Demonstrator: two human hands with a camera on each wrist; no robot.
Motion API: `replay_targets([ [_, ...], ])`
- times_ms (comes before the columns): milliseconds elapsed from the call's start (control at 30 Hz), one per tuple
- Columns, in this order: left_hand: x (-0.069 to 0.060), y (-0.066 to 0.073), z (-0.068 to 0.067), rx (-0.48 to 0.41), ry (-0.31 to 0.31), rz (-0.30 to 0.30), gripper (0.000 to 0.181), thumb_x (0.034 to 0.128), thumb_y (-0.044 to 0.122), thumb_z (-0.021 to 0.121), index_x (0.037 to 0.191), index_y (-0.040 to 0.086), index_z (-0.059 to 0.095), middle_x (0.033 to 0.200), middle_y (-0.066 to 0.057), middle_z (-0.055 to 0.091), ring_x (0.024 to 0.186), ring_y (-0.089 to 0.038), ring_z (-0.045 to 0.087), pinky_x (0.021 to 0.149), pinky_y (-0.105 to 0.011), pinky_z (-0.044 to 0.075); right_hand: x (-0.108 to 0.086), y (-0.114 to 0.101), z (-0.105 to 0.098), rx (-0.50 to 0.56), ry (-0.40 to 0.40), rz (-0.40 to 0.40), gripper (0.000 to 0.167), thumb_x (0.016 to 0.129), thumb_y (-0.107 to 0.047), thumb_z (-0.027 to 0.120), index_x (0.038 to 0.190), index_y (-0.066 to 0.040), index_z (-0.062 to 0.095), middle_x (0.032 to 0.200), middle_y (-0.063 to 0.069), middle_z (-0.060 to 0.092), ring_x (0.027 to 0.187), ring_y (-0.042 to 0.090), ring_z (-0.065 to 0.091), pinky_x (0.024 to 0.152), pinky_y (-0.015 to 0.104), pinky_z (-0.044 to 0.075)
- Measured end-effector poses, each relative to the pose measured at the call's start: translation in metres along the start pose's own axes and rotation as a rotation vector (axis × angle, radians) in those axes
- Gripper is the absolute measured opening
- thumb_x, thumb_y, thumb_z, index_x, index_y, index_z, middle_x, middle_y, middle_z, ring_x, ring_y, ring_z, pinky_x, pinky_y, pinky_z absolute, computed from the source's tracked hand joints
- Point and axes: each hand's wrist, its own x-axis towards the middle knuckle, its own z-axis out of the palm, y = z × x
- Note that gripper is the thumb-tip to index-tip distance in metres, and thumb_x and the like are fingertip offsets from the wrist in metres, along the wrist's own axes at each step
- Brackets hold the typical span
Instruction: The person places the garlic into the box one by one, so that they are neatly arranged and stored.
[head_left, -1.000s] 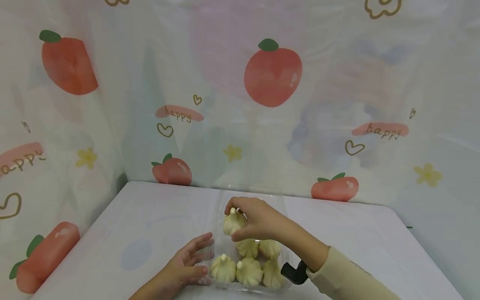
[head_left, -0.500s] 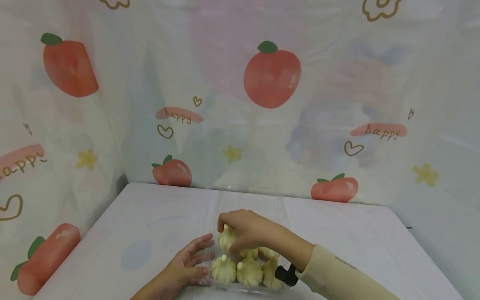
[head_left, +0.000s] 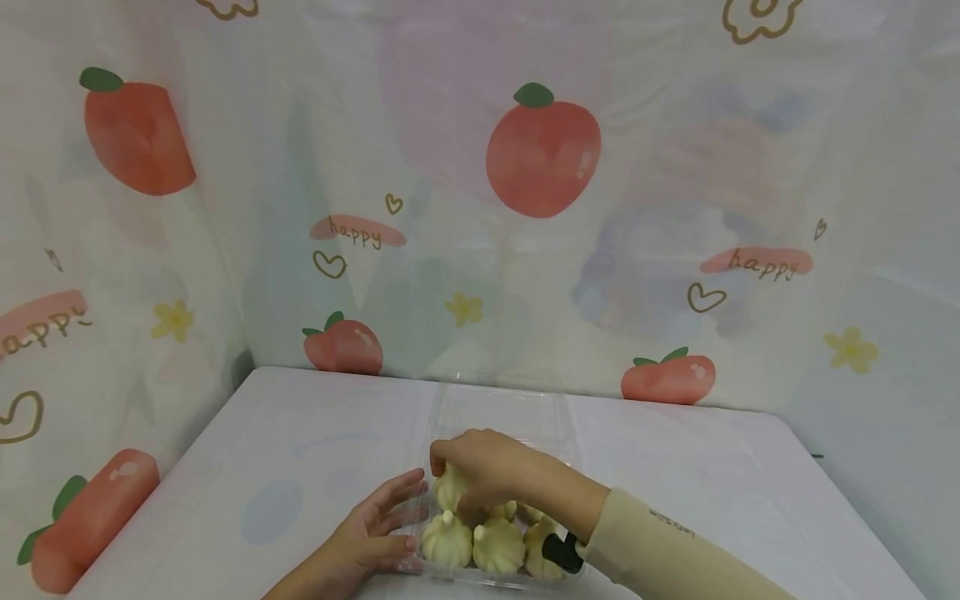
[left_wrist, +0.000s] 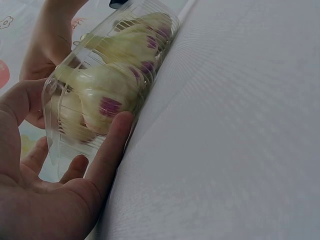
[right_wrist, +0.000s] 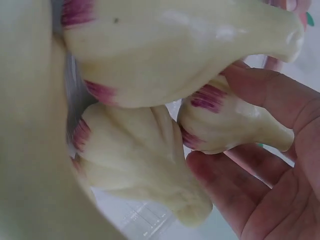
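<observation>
My right hand (head_left: 491,468) holds a pale garlic bulb (head_left: 448,490) by its sides, low at the left of a clear plastic box (head_left: 487,577). In the right wrist view, thumb and fingers lie round that bulb (right_wrist: 232,120), which has purple streaks, beside other bulbs (right_wrist: 135,160). Several garlic bulbs (head_left: 498,546) sit in the box, stems up; my right hand and its wrist camera partly cover the rear and right ones. My left hand (head_left: 375,529) rests against the box's left wall with its fingers spread, one finger touching the plastic (left_wrist: 75,107) in the left wrist view.
The box's clear lid (head_left: 502,412) lies folded back toward the rear of the white table (head_left: 322,450). A patterned cloth (head_left: 480,250) hangs behind the table and along its left side.
My right hand has moved down and slightly left with the garlic bulb, from above the box into its left rear part. The left hand has stayed in place.
</observation>
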Motion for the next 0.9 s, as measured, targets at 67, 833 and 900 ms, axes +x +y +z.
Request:
replay_targets([
  [67,-0.0001,0.0000,0.0003,-0.002,-0.001,0.003,0.072,0.0988,0.010,0.062,0.159,0.019,0.022,0.164,-0.021,0.011,0.142,-0.034,0.032,0.092,-0.050,0.053,0.0012,0.0004,0.0016,0.002,0.002,-0.003,0.052,0.066,-0.018,0.091,0.106,-0.027,0.060,0.095,-0.012,0.065,0.077,0.006,0.055,0.068,0.025,0.048],
  [833,-0.0024,0.0026,0.0019,-0.015,-0.004,-0.007,0.071,0.0996,0.014,0.062,0.159,0.020,0.023,0.164,-0.018,0.013,0.141,-0.031,0.036,0.093,-0.050,0.053,0.0039,0.0020,0.0062,0.082,0.029,-0.001,0.033,0.079,-0.009,0.079,0.104,-0.025,0.064,0.103,-0.012,0.063,0.089,0.006,0.057,0.078,0.026,0.050],
  [900,-0.0024,0.0024,0.0019,-0.014,-0.005,-0.005,0.072,0.0994,0.014,0.062,0.159,0.019,0.022,0.164,-0.018,0.013,0.141,-0.031,0.036,0.093,-0.050,0.053,0.0031,0.0032,0.0065,0.084,0.044,-0.005,0.032,0.079,-0.006,0.078,0.102,-0.024,0.065,0.102,-0.012,0.062,0.091,0.007,0.057,0.078,0.026,0.050],
])
